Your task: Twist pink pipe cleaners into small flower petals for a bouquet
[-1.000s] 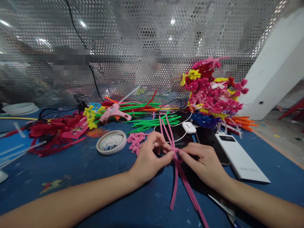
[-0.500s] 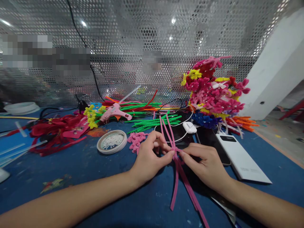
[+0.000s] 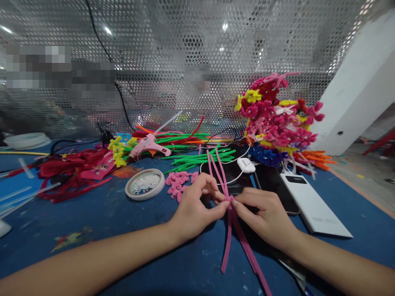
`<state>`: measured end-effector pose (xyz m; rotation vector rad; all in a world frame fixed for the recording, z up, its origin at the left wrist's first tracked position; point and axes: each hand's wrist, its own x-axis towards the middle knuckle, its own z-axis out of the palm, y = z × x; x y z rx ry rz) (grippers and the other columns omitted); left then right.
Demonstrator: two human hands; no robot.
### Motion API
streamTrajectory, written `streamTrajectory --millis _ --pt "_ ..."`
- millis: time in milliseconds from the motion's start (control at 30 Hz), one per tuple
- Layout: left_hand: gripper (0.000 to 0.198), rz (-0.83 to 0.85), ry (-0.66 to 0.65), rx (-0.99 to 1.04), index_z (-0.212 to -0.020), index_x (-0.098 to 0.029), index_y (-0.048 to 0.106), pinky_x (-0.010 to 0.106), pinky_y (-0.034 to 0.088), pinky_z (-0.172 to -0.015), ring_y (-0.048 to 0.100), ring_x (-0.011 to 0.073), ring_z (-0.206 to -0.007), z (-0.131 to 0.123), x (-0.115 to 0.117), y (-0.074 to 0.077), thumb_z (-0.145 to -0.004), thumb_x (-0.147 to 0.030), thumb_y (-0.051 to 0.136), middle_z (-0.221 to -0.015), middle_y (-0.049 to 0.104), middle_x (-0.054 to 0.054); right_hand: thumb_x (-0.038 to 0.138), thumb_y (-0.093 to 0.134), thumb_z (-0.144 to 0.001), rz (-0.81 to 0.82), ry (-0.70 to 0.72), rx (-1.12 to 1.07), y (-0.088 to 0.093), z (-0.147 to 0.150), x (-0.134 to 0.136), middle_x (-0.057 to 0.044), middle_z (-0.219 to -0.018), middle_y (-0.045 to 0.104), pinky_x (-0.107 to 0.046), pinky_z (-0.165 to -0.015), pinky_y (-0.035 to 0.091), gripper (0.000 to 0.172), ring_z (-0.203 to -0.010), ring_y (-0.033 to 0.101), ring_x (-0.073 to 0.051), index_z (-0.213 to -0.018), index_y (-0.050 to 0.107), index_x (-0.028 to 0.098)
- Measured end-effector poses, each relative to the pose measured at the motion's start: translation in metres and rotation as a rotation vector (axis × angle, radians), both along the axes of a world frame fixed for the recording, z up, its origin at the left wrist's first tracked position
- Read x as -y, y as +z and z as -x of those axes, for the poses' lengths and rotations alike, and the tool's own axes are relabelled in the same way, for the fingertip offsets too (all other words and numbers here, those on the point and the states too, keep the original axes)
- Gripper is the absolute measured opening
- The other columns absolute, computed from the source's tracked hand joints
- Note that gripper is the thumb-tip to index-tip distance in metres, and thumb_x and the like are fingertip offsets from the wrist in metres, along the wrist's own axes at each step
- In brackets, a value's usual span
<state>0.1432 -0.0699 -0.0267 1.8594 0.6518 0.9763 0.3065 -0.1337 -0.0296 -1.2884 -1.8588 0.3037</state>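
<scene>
Several long pink pipe cleaners [image 3: 243,238] cross at a small knotted middle, with ends stretching away from me and down toward me. My left hand [image 3: 202,201] pinches the crossing from the left between thumb and fingertips. From the right, my right hand [image 3: 262,207] pinches the same spot, thumb against index finger. The fingertips of both hands almost meet there and hide part of the twist. Close to my left hand lies a small pile of pink pipe-cleaner flowers [image 3: 175,187]. Beyond the hands is a bundle of green pipe cleaners [image 3: 200,158].
Left of my hands stands a round dish [image 3: 163,187] of white beads. Behind it lies a pink glue gun [image 3: 149,146]. A power bank [image 3: 321,209], a dark phone [image 3: 274,185] and a white earphone case [image 3: 246,165] sit at right, before a colourful flower bunch [image 3: 274,119].
Both hands have shifted slightly, and their fingertips have drawn closer together at the crossing. A short pink end that stuck out toward my right hand is now folded in.
</scene>
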Motion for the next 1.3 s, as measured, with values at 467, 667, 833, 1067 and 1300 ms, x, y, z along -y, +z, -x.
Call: streamTrajectory --millis 467,667,833,1067,1300 --pt "0.034 0.333 0.006 0.096 -0.081 -0.021 0.037 0.021 0.036 -0.054 0.055 0.009 -0.057 -0.004 -0.011 0.004 -0.069 -0.018 0.068 -0.068 0.062 -0.005 0.031 0.06 -0.078 0.324 0.083 -0.352 -0.005 -0.001 -0.008 0.004 -0.061 0.053 -0.02 -0.048 0.038 0.015 -0.053 0.047 -0.009 -0.075 0.058 0.017" --pt "0.033 0.38 0.009 0.126 -0.08 -0.021 0.037 0.021 0.038 -0.056 0.056 0.0093 -0.059 -0.004 -0.013 0.003 -0.069 -0.018 0.068 -0.069 0.063 -0.004 0.03 0.071 -0.07 0.309 0.078 -0.426 -0.009 -0.001 -0.008 0.004 -0.065 0.057 -0.019 -0.047 0.04 0.028 -0.052 0.048 -0.008 -0.089 0.053 0.02" --pt "0.033 0.382 0.014 0.117 -0.079 -0.02 0.037 0.02 0.037 -0.054 0.054 0.0087 -0.055 -0.004 -0.013 0.003 -0.069 -0.021 0.068 -0.065 0.061 -0.005 0.025 0.069 -0.074 0.077 0.003 -0.334 -0.007 -0.001 -0.004 0.002 -0.071 0.061 -0.02 -0.049 0.042 0.027 -0.057 0.055 -0.01 -0.096 0.055 0.023" --pt "0.032 0.358 0.004 0.114 -0.079 -0.02 0.036 0.019 0.037 -0.053 0.05 0.0068 -0.053 -0.004 -0.014 0.002 -0.071 -0.021 0.067 -0.062 0.057 -0.007 0.021 0.061 -0.082 -0.188 -0.023 -0.046 -0.001 -0.003 0.0 0.0 -0.075 0.066 -0.027 -0.062 0.046 0.025 -0.067 0.057 -0.014 -0.107 0.062 0.022" --pt "0.033 0.36 0.011 0.109 -0.079 -0.02 0.036 0.019 0.038 -0.054 0.052 0.0073 -0.055 -0.004 -0.014 0.001 -0.071 -0.02 0.068 -0.063 0.058 -0.006 0.021 0.064 -0.079 -0.167 -0.099 -0.068 -0.006 -0.003 -0.001 -0.001 -0.079 0.069 -0.025 -0.065 0.049 0.029 -0.069 0.06 -0.013 -0.109 0.062 0.019"
